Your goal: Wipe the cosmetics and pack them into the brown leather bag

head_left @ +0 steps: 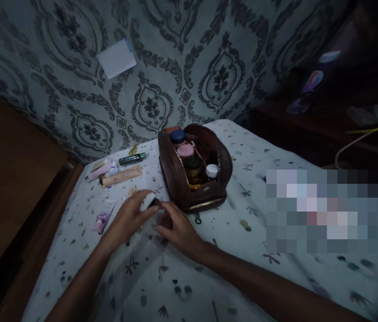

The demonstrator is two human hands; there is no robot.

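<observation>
OK, left hand (131, 218) pinches a small dark-and-white item (154, 203) just before the open brown leather zip bag (172, 174); keep that grip light, steady. Right hand (184, 233): thumb and forefinger apart, can't tell if gripping. Fingers hide most of the item; dim, blurred.

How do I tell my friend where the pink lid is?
On the white patterned cloth stands an open brown bag. Look inside, along its left side, for round lids. The pink lid sits between a dark blue lid and a blackish lid; no other lid there is pink.
</observation>
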